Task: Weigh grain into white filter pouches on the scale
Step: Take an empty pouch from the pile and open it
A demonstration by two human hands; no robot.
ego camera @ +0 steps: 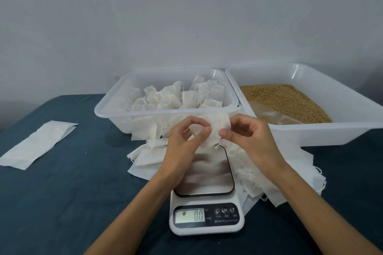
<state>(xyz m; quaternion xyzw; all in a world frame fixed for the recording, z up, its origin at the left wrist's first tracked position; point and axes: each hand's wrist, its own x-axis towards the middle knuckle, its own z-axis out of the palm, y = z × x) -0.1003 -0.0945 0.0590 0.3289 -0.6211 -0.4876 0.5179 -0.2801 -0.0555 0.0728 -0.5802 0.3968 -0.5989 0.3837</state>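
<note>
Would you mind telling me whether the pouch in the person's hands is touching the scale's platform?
Apart. The head view shows the pouch pinched between both hands, held above the scale platform; the display reads zero.

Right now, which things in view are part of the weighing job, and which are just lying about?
In the job:
- pouch, pinched by left hand and right hand
- scale, reading zero
- grain in the right tub
- filled pouches in the left tub
- loose empty pouches around the scale

Lying about:
- flat white wrapper on the blue cloth
</note>
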